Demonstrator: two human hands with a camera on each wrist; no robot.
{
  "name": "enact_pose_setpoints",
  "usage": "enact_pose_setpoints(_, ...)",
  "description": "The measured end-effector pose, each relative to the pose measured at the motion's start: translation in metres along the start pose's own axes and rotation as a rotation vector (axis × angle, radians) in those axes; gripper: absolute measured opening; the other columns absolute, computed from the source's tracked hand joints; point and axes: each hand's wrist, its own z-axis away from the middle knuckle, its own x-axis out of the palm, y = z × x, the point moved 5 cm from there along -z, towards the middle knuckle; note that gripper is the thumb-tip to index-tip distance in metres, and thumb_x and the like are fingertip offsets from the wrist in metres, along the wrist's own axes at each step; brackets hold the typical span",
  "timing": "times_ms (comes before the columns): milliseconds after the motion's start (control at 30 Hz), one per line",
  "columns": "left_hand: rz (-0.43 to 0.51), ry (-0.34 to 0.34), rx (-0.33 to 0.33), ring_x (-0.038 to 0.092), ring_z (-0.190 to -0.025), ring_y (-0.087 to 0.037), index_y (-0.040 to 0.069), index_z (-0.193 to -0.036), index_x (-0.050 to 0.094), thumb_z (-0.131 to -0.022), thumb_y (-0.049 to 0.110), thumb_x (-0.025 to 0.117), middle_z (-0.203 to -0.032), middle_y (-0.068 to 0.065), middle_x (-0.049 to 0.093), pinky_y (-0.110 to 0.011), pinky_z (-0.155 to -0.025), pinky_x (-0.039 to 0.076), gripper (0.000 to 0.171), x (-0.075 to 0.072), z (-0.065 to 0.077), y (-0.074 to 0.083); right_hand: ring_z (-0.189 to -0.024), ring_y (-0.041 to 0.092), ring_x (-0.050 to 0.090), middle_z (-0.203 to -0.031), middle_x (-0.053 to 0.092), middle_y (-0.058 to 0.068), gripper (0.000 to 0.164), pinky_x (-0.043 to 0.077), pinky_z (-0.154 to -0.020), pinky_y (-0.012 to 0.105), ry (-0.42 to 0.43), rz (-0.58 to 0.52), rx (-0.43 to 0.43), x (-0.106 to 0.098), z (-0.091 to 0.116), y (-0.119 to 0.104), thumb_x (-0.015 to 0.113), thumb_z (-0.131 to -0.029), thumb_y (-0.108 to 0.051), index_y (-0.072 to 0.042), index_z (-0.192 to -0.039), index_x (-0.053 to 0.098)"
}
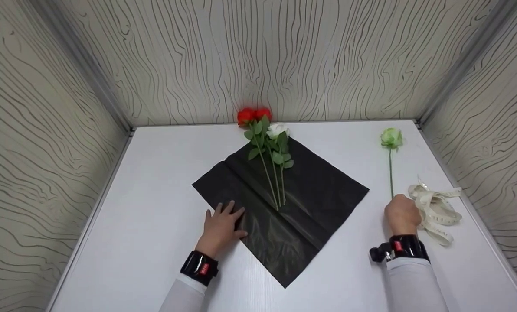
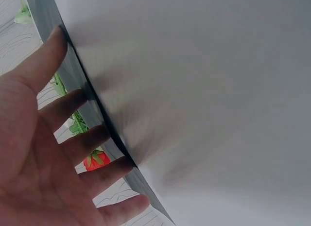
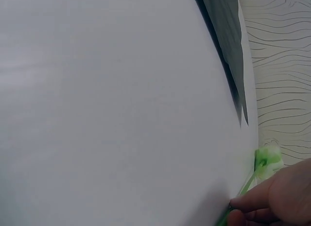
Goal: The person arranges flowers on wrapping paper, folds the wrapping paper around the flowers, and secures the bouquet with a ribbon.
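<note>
My left hand lies with spread fingers on the lower left edge of a black wrapping sheet; the left wrist view shows its fingertips along that edge. On the sheet lie two red roses and a white rose, stems pointing toward me. Over at the right, my right hand pinches the stem of a light green rose, its bloom pointing away from me. In the right wrist view, thumb and finger meet on the green stem.
A loosely looped cream ribbon with printed lettering lies just right of my right hand. The white table is walled at the back and both sides by wood-grain panels. The red blooms reach the table's back edge.
</note>
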Motion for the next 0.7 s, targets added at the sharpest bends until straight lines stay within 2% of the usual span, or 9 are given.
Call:
enact_pose_setpoints(133, 0.008, -0.002, -0.001, 0.029, -0.126, -0.042, 0.025, -0.134, 0.048, -0.074, 0.055, 0.065, -0.141, -0.012, 0.036, -0.064, -0.093, 0.024, 0.070, -0.001, 0.000, 0.001, -0.078, 0.047, 0.057, -0.094, 0.054, 0.038, 0.026, 0.044, -0.050, 0.048, -0.009, -0.018, -0.017, 0.000, 0.000, -0.002, 0.039, -0.086, -0.002, 0.015, -0.098, 0.055)
enact_pose_setpoints(367, -0.005, -0.007, 0.001, 0.030, -0.126, -0.042, 0.024, -0.134, 0.048, -0.074, 0.055, 0.065, -0.141, -0.012, 0.036, -0.064, -0.093, 0.024, 0.069, -0.002, 0.001, 0.002, -0.068, 0.045, 0.057, -0.084, 0.055, 0.037, 0.026, 0.044, -0.046, 0.044, 0.081, -0.110, -0.067, -0.007, 0.005, -0.019, 0.040, -0.086, -0.005, 0.017, -0.088, 0.055)
enact_pose_setpoints(533, -0.023, -0.001, -0.001, 0.032, -0.125, -0.041, 0.025, -0.133, 0.048, -0.074, 0.055, 0.065, -0.140, -0.012, 0.037, -0.063, -0.092, 0.027, 0.069, -0.003, 0.001, 0.001, -0.063, 0.038, 0.058, -0.073, 0.060, 0.028, 0.029, 0.044, -0.048, 0.041, 0.180, -0.237, -0.135, -0.011, 0.014, -0.054, 0.040, -0.086, -0.010, 0.010, -0.080, 0.060)
enact_pose_setpoints(700, -0.003, -0.013, -0.006, 0.029, -0.126, -0.042, 0.025, -0.134, 0.047, -0.074, 0.055, 0.064, -0.142, -0.011, 0.035, -0.063, -0.093, 0.025, 0.069, -0.001, 0.001, 0.001, -0.059, 0.028, 0.059, -0.075, 0.062, 0.020, 0.025, 0.047, -0.055, 0.038, 0.223, -0.333, -0.277, 0.000, 0.033, -0.104, 0.044, -0.089, -0.011, 0.007, -0.088, 0.062)
